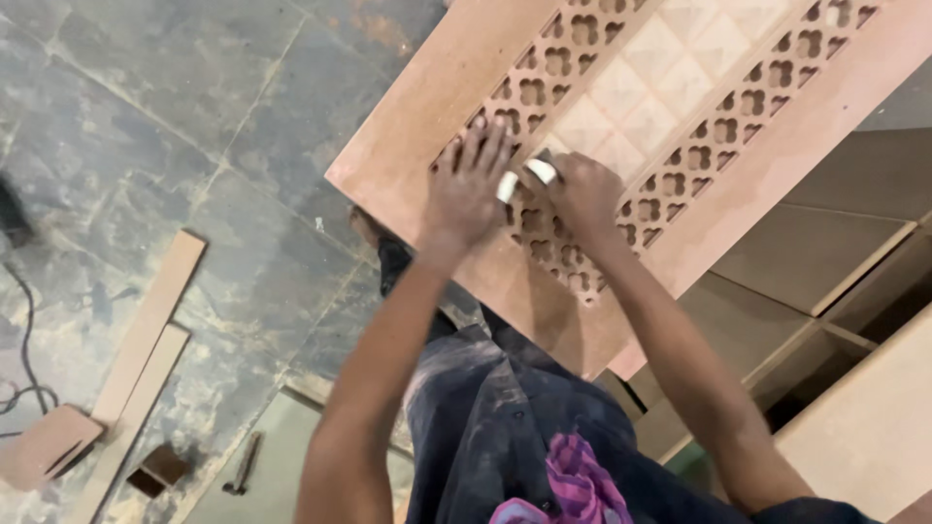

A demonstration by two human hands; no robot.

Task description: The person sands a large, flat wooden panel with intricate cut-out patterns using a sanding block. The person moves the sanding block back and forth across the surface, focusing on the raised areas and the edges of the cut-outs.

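Head view. My left hand (pixel 466 189) lies flat, fingers spread, on the carved wooden panel (pixel 641 146), its fingertips toward 12 o'clock over the pierced quatrefoil fretwork. The grip of this hand is wide and holds nothing; the palm presses on the plain border of the panel.

My right hand (pixel 582 194) sits just beside it, at 3 o'clock from the left hand, curled around a small folded piece of pale sandpaper (pixel 542 171). The grip is narrow and closed on this piece, which touches the fretwork. A second pale bit (pixel 507 186) shows between the two hands; I cannot tell whether it is part of the same sheet or which hand bears it.

The panel runs slantwise from 7 o'clock to 1 o'clock across the upper middle of the view. Its centre carries a field of raised pale squares (pixel 660 82), framed by two bands of cut-out quatrefoils and a smooth outer rim. It rests tilted over a wooden worktop frame (pixel 825 291) at 4 o'clock.

At 6 o'clock are my dusty dark trousers (pixel 505 408) and a pink patterned cloth (pixel 573 485). On the stone floor (pixel 146 116) at 8 o'clock lie two long wooden strips (pixel 146 330), a flat wooden block (pixel 44 446), a dark cable (pixel 24 369) and a hammer (pixel 243 466).
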